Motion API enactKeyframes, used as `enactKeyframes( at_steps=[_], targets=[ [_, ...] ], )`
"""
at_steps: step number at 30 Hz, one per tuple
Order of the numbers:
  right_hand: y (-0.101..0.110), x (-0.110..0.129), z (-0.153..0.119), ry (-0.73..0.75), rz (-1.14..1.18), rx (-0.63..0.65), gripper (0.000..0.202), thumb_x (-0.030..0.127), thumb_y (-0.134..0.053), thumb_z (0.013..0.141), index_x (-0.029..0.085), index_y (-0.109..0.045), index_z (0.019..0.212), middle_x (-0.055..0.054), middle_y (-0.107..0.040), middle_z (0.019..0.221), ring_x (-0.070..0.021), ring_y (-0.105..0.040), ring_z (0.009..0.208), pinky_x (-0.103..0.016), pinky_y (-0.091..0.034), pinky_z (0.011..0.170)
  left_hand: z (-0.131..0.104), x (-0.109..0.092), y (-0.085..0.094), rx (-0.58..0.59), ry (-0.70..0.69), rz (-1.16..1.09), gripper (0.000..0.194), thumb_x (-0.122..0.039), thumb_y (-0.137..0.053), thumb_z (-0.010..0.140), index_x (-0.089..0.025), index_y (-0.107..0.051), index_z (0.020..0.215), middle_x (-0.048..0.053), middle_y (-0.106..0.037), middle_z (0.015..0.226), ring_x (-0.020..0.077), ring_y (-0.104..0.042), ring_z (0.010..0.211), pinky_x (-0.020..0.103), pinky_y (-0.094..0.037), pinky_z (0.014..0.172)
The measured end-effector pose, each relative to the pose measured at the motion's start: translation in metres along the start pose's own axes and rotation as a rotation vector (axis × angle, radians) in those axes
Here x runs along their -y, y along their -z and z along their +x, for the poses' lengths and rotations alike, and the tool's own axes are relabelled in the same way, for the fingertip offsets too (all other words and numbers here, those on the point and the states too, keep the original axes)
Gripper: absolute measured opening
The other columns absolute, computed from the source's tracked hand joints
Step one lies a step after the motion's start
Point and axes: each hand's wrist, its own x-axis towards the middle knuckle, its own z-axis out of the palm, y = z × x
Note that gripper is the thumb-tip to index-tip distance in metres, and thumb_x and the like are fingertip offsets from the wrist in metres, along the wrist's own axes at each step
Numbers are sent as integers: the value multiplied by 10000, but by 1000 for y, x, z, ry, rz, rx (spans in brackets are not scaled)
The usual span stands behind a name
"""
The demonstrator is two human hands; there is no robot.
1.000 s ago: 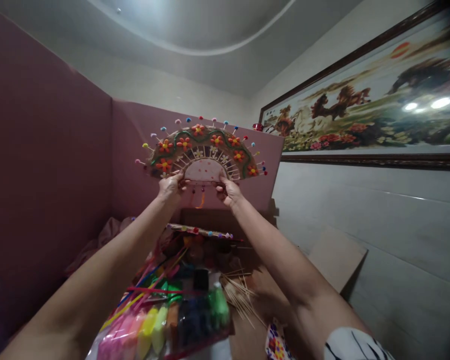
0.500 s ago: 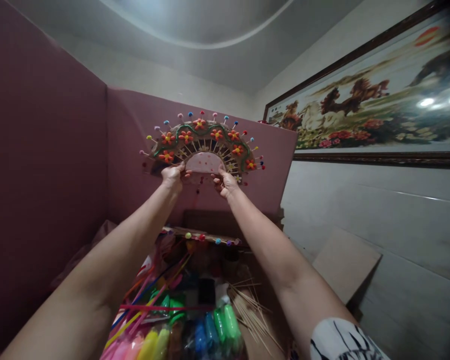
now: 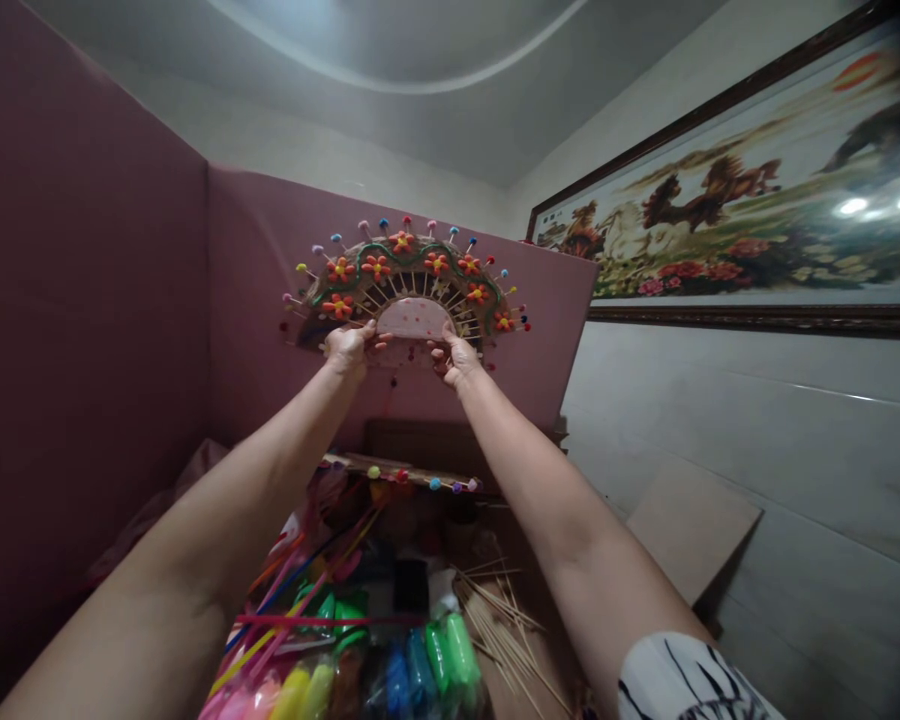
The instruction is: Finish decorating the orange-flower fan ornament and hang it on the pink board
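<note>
Held up at arm's length is a fan-shaped craft piece point(image 3: 401, 262), a half-round arch with orange flowers, a green wavy vine and thin sticks tipped with coloured balls. Its inner half-circle point(image 3: 414, 317) is pale pink with small dots. My left hand point(image 3: 350, 348) grips the lower left of that half-circle, thumb on the near face. On the lower right, my right hand point(image 3: 456, 358) pinches the piece the same way. The fingertips behind it are partly hidden.
Below lie bags of coloured clay point(image 3: 416, 665), bright pipe cleaners point(image 3: 281, 620) and loose wooden sticks point(image 3: 506, 625). A strip with coloured balls point(image 3: 405, 475) lies behind them. Pink panels point(image 3: 270, 260) stand at the left and back; a framed horse picture point(image 3: 720, 210) hangs right.
Both hands still hold the fan piece up. It has shifted very slightly up and to the right, and its small pale flowers among the sticks show less clearly.
</note>
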Motion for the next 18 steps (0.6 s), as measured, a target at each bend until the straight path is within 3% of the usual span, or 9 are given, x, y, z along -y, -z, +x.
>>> enactKeyframes(
  at_steps=[8,12,16,18],
  targets=[
    [-6,-1,5,0,4,-7,341,474,-600,862,175,-495,738,72,-545,460,-31,-399,312,-120,-193,279,3,-5,1,9,-10,20,142,43,-541,757,-90,-590,751,25,-589,588,126,-620,476,180,-446,410],
    [-5,-5,6,-17,-9,-43,293,432,-560,902,155,-542,808,54,-569,545,-31,-425,362,-124,-237,305,7,-1,3,-1,9,29,123,31,-561,755,-86,-574,720,24,-578,572,129,-624,479,178,-459,406],
    [-2,-12,6,-47,-27,-67,259,365,-537,926,133,-591,1027,-20,-638,876,-94,-600,648,-229,-514,554,9,6,8,-31,37,33,141,48,-563,731,-92,-574,721,24,-575,556,140,-633,493,188,-483,426],
    [-1,-16,6,-64,-33,-77,286,344,-549,920,143,-574,1122,-57,-625,1042,-150,-630,835,-327,-553,711,10,10,11,-48,54,33,150,51,-564,714,-98,-578,728,25,-580,556,144,-631,496,194,-488,425]
  ],
)
